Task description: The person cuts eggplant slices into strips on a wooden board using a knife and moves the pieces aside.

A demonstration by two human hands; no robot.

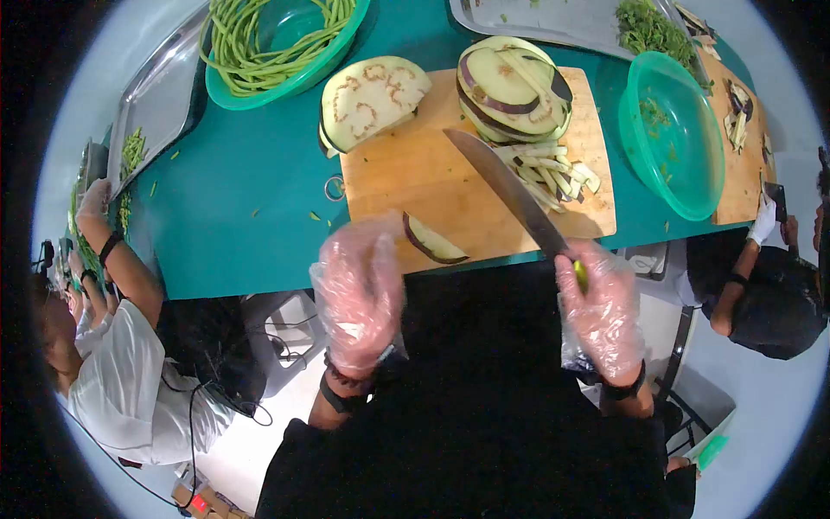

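My right hand, in a clear plastic glove, is wrapped round the yellow-green handle of a kitchen knife. Its broad blade slants up and left over the wooden cutting board. At the board's front left edge is my left hand, gloved too, fingers loosely apart and holding nothing. Just right of its fingertips lies a thin eggplant wedge with dark skin. Stacked eggplant slices sit at the board's back right, with cut eggplant strips before them. More eggplant slices overlap the back left corner.
Long green beans fill a green basin at back left, beside a metal tray. A second green basin stands right of the board. Another tray holds leafy greens. People work on both sides.
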